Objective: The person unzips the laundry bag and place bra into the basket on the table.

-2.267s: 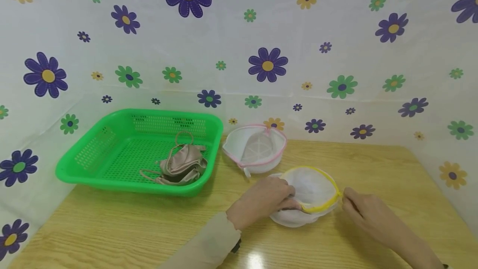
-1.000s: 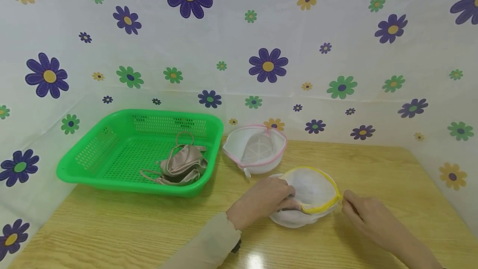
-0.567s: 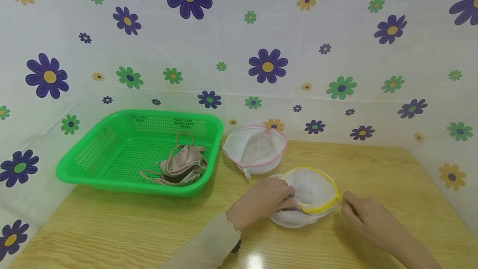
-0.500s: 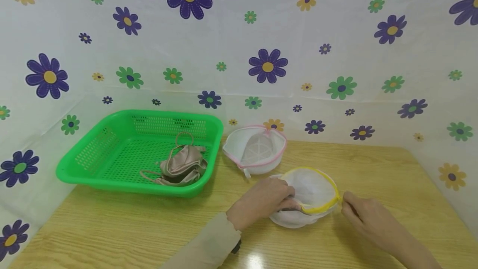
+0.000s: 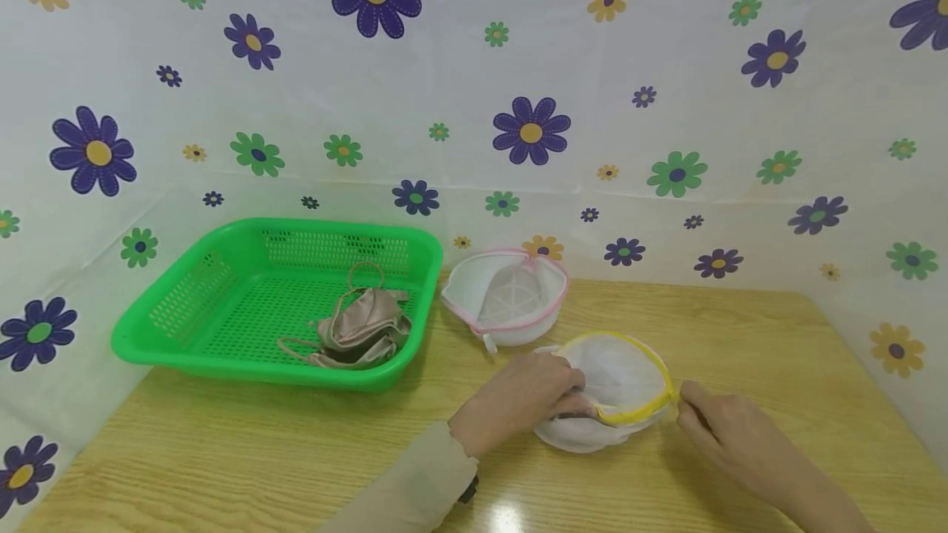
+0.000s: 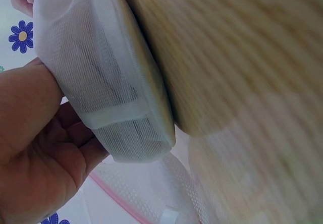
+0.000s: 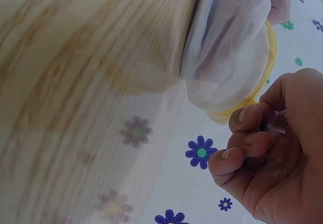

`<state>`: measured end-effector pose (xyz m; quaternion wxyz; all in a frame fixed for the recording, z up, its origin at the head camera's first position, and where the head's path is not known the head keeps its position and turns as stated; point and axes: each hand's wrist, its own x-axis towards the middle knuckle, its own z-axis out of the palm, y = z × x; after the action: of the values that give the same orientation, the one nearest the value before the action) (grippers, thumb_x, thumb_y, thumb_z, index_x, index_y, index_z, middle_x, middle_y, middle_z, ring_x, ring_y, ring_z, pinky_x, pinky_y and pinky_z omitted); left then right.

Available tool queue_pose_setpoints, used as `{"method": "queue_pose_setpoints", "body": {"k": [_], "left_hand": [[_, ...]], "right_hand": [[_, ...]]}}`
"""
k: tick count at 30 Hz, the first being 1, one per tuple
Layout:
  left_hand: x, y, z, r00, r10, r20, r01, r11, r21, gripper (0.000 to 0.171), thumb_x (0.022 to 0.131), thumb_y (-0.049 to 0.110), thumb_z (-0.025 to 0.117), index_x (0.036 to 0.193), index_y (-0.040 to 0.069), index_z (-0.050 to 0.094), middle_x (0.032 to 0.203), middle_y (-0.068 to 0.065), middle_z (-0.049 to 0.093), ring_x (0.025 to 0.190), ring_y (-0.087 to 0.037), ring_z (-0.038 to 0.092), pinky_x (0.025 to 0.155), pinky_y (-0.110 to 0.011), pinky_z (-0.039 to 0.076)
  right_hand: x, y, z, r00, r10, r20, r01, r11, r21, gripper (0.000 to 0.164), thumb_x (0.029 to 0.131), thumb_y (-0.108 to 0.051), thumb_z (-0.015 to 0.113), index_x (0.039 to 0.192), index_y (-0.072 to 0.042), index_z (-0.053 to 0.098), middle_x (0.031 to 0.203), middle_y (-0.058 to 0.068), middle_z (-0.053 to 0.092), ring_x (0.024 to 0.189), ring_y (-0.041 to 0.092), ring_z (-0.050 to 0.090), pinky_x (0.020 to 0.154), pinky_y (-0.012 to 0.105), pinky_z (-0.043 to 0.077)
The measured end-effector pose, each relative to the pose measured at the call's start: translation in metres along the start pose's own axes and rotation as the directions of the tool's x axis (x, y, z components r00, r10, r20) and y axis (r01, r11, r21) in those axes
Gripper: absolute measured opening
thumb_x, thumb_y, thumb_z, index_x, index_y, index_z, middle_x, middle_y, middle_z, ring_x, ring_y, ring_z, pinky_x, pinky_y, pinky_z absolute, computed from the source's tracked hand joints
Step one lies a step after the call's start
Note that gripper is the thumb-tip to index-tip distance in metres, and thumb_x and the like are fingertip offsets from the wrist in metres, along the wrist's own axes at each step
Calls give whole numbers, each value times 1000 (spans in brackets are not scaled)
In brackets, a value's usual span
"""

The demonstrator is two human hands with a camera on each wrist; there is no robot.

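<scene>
A white mesh laundry bag [image 5: 622, 370] with a yellow zip stands on the table, its mouth gaping. My left hand [image 5: 522, 397] grips the bag's left side, with fingers reaching over the rim into the mouth and thumb near the yellow edge. The fingertips are hidden inside. In the left wrist view the mesh wall [image 6: 96, 57] rises beside the palm. At the bag's right end, my right hand [image 5: 741, 438] pinches the end of the yellow zip between thumb and forefinger. In the right wrist view its other fingers [image 7: 227, 161] are curled in.
A second mesh bag [image 5: 544, 322] with a pink zip sits unzipped just behind. On the left, a green plastic basket [image 5: 170, 344] holds a shiny beige bra [image 5: 363, 323]. The wooden table [image 5: 755, 336] meets a flower-printed cloth [image 5: 592, 48] at the back.
My right hand has shifted very slightly toward me, still pinching the zip end. The left hand, both bags and the basket look the same.
</scene>
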<state>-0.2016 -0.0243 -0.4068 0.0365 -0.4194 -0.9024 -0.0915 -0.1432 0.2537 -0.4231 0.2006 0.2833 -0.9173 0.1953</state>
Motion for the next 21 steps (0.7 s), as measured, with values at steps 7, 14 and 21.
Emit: {"method": "queue_pose_setpoints", "body": {"k": [7, 14, 21], "left_hand": [[-1, 0, -2, 1000, 1, -4, -1, 1000, 0, 36, 98, 49, 58, 78, 20, 67, 66, 10, 51, 63, -4, 45, 63, -16, 36], [-1, 0, -1, 1000, 4, 5, -4, 1000, 18, 35, 98, 49, 58, 80, 21, 68, 68, 10, 53, 64, -4, 46, 64, -15, 37], [0, 1, 0, 1000, -2, 15, 2, 1000, 12, 35, 98, 50, 58, 81, 21, 69, 68, 10, 53, 64, -4, 46, 64, -15, 37]], "right_hand": [[0, -3, 0, 1000, -8, -22, 8, 1000, -3, 37, 86, 6, 62, 75, -23, 42, 66, -22, 20, 57, -11, 15, 48, 9, 19], [0, -4, 0, 999, -17, -42, 17, 1000, -6, 38, 85, 6, 62, 75, -24, 41, 67, -23, 19, 58, -12, 14, 49, 6, 16], [-1, -4, 1, 999, -17, -41, 17, 1000, -4, 38, 84, 7, 62, 75, -24, 42, 67, -23, 19, 58, -12, 14, 49, 6, 16]]}}
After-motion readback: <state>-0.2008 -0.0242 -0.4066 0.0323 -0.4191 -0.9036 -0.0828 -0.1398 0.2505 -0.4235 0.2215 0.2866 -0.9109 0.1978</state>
